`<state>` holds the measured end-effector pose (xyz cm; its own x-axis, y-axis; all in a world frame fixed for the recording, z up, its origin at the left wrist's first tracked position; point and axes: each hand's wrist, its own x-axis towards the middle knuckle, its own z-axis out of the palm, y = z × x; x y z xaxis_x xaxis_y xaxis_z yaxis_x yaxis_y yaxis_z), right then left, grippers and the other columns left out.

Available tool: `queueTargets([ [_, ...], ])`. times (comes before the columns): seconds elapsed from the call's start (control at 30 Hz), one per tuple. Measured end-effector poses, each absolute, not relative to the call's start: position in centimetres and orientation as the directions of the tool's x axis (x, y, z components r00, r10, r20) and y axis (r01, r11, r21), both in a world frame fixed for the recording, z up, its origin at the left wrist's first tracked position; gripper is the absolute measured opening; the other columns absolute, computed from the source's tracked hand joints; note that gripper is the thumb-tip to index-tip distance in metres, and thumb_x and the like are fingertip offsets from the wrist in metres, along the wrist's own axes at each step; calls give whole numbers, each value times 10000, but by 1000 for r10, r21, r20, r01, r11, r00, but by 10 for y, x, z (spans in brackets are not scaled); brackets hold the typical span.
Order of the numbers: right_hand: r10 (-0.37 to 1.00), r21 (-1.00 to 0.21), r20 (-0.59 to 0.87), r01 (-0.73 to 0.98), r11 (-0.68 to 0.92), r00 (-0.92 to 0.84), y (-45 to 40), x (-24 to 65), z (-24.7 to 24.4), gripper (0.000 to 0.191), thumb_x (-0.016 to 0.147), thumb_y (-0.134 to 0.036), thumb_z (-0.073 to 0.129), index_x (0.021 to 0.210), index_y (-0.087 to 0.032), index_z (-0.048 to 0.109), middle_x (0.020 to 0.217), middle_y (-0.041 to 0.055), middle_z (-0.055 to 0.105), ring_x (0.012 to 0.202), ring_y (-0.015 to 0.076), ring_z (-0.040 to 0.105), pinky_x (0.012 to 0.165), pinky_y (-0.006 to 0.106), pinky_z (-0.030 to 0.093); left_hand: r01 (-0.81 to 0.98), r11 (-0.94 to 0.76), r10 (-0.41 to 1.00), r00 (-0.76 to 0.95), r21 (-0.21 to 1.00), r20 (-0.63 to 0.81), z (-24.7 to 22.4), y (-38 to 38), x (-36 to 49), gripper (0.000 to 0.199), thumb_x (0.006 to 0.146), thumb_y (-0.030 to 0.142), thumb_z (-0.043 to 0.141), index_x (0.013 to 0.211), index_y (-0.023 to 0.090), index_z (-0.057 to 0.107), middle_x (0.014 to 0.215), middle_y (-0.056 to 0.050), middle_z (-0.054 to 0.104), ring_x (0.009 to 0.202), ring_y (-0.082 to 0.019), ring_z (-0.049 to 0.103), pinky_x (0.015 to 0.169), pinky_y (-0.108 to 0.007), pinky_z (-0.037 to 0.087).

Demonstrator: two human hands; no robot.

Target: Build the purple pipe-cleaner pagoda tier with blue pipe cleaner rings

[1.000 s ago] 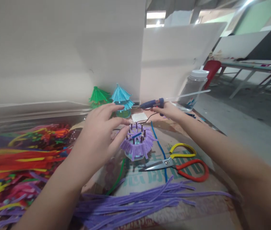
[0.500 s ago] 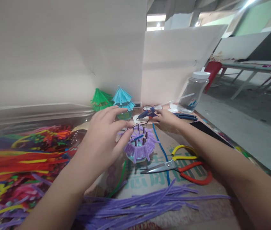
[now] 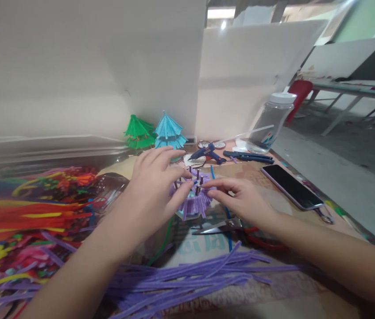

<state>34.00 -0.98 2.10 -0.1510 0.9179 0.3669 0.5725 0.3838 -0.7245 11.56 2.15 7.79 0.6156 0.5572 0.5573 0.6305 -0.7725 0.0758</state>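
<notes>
A round purple fringed piece [image 3: 195,204] with several short dark posts standing up from its top sits on the table in front of me. At its upper left, my left hand [image 3: 160,181] has thumb and forefinger pinched on a small blue piece [image 3: 195,182] among the posts. From the right, my right hand [image 3: 240,197] reaches to the posts, thumb and forefinger near each other; whatever lies between those fingertips is too small to make out. Scissors [image 3: 222,226] lie below the right hand, their handles partly covered by it.
Purple strips [image 3: 187,283] lie in front, with colourful strips [image 3: 34,215] at left. Behind stand a green tree [image 3: 138,132], a blue tree [image 3: 169,130], a glue gun [image 3: 209,153] and pliers-like dark tools [image 3: 249,156]. A phone [image 3: 291,186] and bottle [image 3: 272,122] are at right.
My right hand has left the glue gun and come down to the purple piece, now covering part of the scissors. The phone is now uncovered. My left hand has stayed beside the piece.
</notes>
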Motion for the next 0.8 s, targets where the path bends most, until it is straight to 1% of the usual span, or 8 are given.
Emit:
queueTargets([
  [0.07,927,-743,340,558,370,-162,-5,336,19,219,887,-310,653,1016,-214,803,741,12,755,564,118,566,531,231,441,628,-775,556,624,70,549,77,21,116,206,959,305,553,1002,226,738,1352,-94,623,1329,-297,504,1126,-536,359],
  [0.13,928,-753,335,545,369,-166,0,334,17,238,886,-312,649,1029,-203,804,731,22,756,564,122,577,536,236,451,628,-776,554,628,65,546,76,21,117,204,957,305,555,1009,227,736,1351,-95,621,1334,-297,499,1130,-538,355],
  [0.3,926,-780,334,500,377,-178,4,328,16,233,882,-302,646,1013,-201,811,880,51,799,702,156,690,630,254,520,629,-775,559,635,64,533,74,22,118,205,945,309,569,1017,221,740,1356,-95,619,1348,-315,484,1138,-545,350],
  [0.53,928,-804,321,465,372,-187,5,323,18,188,878,-296,655,965,-229,808,898,29,804,763,172,724,688,277,556,635,-771,570,645,58,509,72,22,120,205,939,294,565,1008,226,745,1347,-89,629,1345,-328,485,1140,-576,348],
  [0.8,925,-792,335,477,381,-181,6,323,14,178,878,-296,654,937,-221,805,868,27,799,733,172,712,664,277,545,623,-781,556,658,47,508,72,23,121,194,945,272,550,928,203,731,1323,-98,643,1325,-327,502,1132,-569,365],
])
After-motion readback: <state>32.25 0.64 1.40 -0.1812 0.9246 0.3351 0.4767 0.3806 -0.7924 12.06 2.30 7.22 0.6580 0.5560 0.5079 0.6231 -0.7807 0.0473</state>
